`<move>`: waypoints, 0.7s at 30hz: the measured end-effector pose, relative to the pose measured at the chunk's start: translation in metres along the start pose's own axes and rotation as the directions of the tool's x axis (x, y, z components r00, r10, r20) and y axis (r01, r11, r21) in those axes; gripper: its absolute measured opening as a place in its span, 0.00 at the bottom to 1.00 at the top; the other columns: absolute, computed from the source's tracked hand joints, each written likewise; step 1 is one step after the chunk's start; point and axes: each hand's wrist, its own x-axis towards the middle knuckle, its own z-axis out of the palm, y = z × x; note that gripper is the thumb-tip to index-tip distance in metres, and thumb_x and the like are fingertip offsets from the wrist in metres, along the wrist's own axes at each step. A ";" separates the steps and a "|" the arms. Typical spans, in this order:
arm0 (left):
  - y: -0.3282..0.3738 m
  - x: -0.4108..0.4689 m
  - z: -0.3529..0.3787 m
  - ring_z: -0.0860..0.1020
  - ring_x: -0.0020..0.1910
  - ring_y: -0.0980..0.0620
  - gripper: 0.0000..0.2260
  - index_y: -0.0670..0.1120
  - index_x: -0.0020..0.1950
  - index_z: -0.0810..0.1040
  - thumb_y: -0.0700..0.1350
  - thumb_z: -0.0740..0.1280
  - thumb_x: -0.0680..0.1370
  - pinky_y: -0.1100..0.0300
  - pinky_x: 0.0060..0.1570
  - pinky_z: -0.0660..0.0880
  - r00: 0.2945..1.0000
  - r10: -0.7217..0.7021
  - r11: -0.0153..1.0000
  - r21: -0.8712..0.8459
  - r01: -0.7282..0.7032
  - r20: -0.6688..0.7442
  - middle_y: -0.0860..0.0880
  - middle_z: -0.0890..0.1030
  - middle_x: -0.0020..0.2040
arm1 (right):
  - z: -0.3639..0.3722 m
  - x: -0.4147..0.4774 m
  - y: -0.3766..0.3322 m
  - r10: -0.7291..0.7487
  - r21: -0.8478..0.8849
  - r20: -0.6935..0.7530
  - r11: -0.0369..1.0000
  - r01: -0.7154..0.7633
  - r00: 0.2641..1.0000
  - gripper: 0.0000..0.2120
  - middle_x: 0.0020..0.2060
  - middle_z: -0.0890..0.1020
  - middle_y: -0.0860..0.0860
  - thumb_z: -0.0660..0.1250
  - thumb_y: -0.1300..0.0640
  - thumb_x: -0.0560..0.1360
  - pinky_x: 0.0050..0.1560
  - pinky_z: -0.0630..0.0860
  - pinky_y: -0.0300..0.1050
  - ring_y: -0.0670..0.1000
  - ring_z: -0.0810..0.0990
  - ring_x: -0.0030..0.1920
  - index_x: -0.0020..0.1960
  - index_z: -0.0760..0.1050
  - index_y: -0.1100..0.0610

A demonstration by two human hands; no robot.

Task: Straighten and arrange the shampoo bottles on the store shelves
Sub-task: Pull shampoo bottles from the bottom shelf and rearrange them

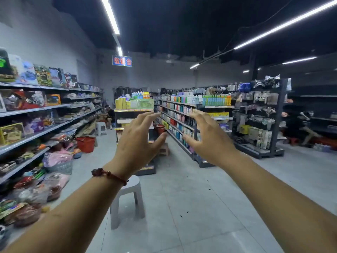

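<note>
Left hand (135,141) and right hand (209,141) hang spread (neither grip holds anything), and walking toward the far shampoo bottles (179,109) could mean tripping on the stool (134,185).

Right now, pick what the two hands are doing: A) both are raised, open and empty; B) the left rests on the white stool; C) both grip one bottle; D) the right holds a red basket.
A: the left hand and right hand are up with fingers spread, holding nothing, short of the shelved bottles.

Both hands, left (135,141) and right (207,143), spread empty before distant bottle shelves (179,114).
</note>
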 end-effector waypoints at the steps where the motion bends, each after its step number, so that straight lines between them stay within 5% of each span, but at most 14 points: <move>1: -0.008 0.008 0.016 0.71 0.68 0.52 0.27 0.51 0.74 0.67 0.59 0.65 0.78 0.50 0.68 0.71 1.000 0.006 1.000 0.020 -0.007 0.015 0.51 0.72 0.71 | 0.011 0.011 0.011 -0.014 -0.013 0.016 1.000 0.014 1.000 0.33 0.78 0.61 0.46 0.65 0.41 0.78 0.73 0.64 0.52 0.50 0.61 0.77 0.77 0.58 0.49; 12: -0.151 0.162 0.239 0.72 0.68 0.50 0.28 0.52 0.76 0.64 0.61 0.63 0.78 0.51 0.68 0.70 0.981 -0.121 0.983 0.157 0.097 0.153 0.50 0.73 0.70 | 0.177 0.227 0.177 -0.056 -0.070 0.166 0.995 0.069 0.985 0.34 0.77 0.64 0.49 0.65 0.41 0.77 0.75 0.61 0.51 0.51 0.61 0.77 0.77 0.59 0.52; 21: -0.332 0.229 0.436 0.72 0.66 0.49 0.30 0.53 0.76 0.62 0.62 0.64 0.77 0.50 0.66 0.71 0.954 -0.167 0.976 0.181 0.124 0.248 0.51 0.72 0.69 | 0.383 0.373 0.278 0.030 -0.058 0.238 0.998 -0.017 0.971 0.35 0.74 0.66 0.49 0.67 0.43 0.76 0.69 0.66 0.52 0.54 0.66 0.72 0.77 0.57 0.49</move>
